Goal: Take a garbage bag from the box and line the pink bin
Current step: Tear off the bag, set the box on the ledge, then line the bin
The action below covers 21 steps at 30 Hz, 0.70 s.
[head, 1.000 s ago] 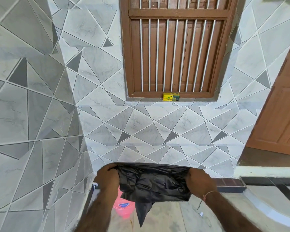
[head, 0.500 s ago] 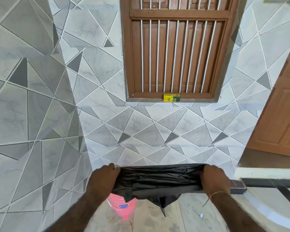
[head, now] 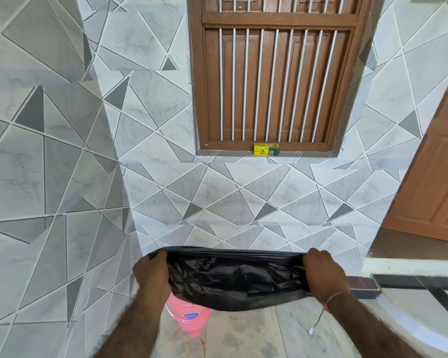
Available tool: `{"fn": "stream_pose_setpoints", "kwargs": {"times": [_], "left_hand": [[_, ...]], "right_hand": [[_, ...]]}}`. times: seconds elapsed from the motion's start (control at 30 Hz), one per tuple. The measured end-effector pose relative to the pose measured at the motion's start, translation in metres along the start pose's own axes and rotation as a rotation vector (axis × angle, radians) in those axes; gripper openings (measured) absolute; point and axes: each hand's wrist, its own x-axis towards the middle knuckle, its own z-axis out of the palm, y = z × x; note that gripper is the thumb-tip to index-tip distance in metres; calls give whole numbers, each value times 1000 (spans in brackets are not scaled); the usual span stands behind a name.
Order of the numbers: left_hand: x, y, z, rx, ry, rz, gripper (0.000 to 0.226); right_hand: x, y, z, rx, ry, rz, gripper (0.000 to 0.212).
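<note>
Hands are gripping a black garbage bag [head: 233, 277], left hand [head: 152, 273] and right hand [head: 324, 272] stretching its mouth wide above the pink bin [head: 189, 317] (partly hidden); the box [head: 266, 149] is sitting on the window sill [head: 230, 157].

Bright, even daylight fills the scene; the grey wall tiles [head: 217, 192] read clearly and shadows stay soft, darkest in the left corner of the wall. Straight grout lines bow toward the frame's edges, a wide-angle distortion; the forearms at the bottom edge are slightly smeared, and the black garbage bag [head: 233, 277] shows faint sheen.
</note>
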Motion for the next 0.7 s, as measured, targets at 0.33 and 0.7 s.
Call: {"fn": "stream_pose_setpoints", "kwargs": {"times": [0.33,0.7], "left_hand": [[14,-6,-43,1494,-274,797,26],[8,48,-4,1358,-479,546,48]], "right_hand": [[-1,26,-3,-14,-20,142,29],[35,15,-45,-54,-132,42,33]]}}
